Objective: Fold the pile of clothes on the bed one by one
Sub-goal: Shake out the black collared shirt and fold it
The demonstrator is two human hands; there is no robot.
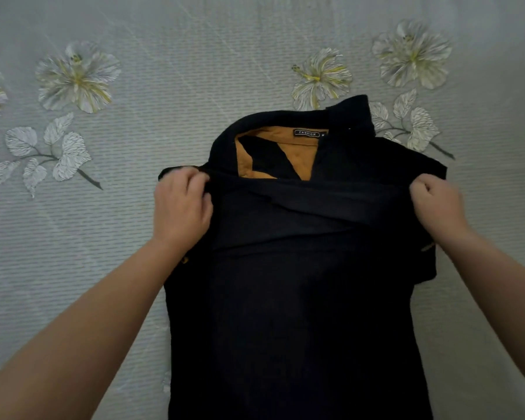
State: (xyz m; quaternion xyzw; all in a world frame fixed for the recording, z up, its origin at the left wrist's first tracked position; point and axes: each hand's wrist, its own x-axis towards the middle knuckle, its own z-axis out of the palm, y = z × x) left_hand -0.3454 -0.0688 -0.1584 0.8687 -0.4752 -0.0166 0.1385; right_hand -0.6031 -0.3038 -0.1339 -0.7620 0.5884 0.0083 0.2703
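1. Head view: a black shirt [300,283] lies lengthwise on a grey bedsheet [194,71] printed with pale flowers, collar at the far end.
2. The left hand [181,204] pinches the shirt's left edge, fingers curled on the cloth.
3. The right hand [437,204] grips the opposite edge the same way.
4. Between the hands a folded band of cloth crosses the chest; just beyond it, a mustard collar lining [297,160] and label [307,133] show.

One black shirt [300,283] lies on one bedspread [164,131], with one label [307,133] at its collar. Two hands, the left hand [181,204] and the right hand [438,204]. Four whole printed flowers show, a fifth cut off at the edge.
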